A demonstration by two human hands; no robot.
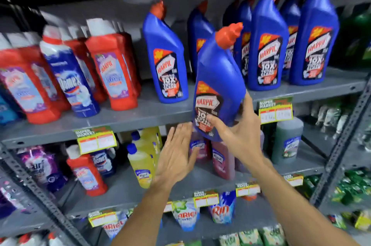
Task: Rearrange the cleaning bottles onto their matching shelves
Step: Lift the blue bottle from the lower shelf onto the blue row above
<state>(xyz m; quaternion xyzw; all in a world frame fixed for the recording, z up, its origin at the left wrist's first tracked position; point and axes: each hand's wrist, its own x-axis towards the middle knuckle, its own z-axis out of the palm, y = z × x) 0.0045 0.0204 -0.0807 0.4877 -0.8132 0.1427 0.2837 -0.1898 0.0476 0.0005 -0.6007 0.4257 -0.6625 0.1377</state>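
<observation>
A blue Harpic bottle (218,83) with an orange cap is being held by the right hand (239,131), the fingers wrapped around its lower part over the label. The bottle is being kept tilted, cap leaning to the right, just in front of the front edge of the upper shelf (140,117) and off its surface. The left hand (176,151) is being held open and flat, fingers spread together, just beside the bottle's base without gripping anything; whether it is touching the bottle cannot be told.

On the upper shelf, more blue Harpic bottles (267,45) are being kept upright toward the right end, and one blue Harpic bottle (165,55) is standing apart near the middle. Red Harpic bottles (112,69) are being kept at the left end, with a Domex bottle (68,79) leaning among them.

On the middle shelf (124,189) below, a single red Harpic bottle (86,173), a Domex bottle (102,162), yellow bottles (140,161), pink bottles (222,159) and a green bottle (287,141) are being kept. Yellow price tags (276,111) are hanging from the shelf edges.
</observation>
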